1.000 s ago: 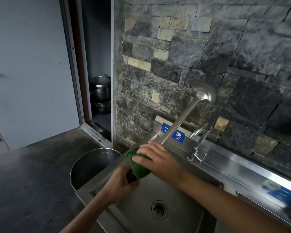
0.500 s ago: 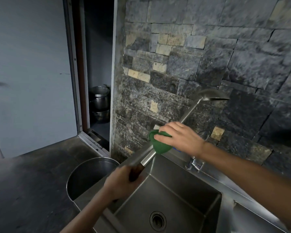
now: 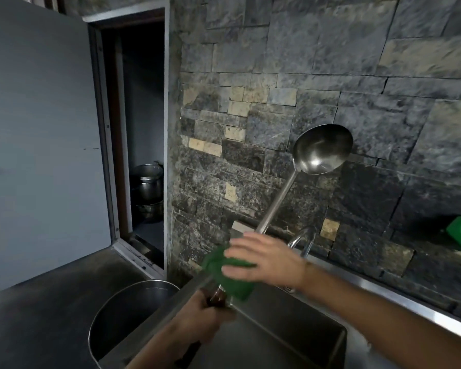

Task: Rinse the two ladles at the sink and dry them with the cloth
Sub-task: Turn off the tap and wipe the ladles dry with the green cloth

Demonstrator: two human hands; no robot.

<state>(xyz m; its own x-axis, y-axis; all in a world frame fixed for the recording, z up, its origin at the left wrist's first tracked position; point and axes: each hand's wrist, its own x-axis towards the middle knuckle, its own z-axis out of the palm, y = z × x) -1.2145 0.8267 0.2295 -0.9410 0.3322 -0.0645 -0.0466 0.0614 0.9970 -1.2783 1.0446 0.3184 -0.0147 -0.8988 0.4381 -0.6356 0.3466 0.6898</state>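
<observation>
Rough grey stone wall [image 3: 330, 75] fills the upper right of the frame, above a stainless steel sink [image 3: 290, 339] at lower centre. At centre, a long steel ladle with a dark wooden grip [image 3: 322, 149] slants up to the right, bowl high against the stones. The left hand [image 3: 197, 328] grips its handle end. The right hand [image 3: 264, 262], fingers curled, clamps a green cloth [image 3: 224, 270] round the shaft. A round steel bucket [image 3: 125, 312] stands just left of the sink.
</observation>
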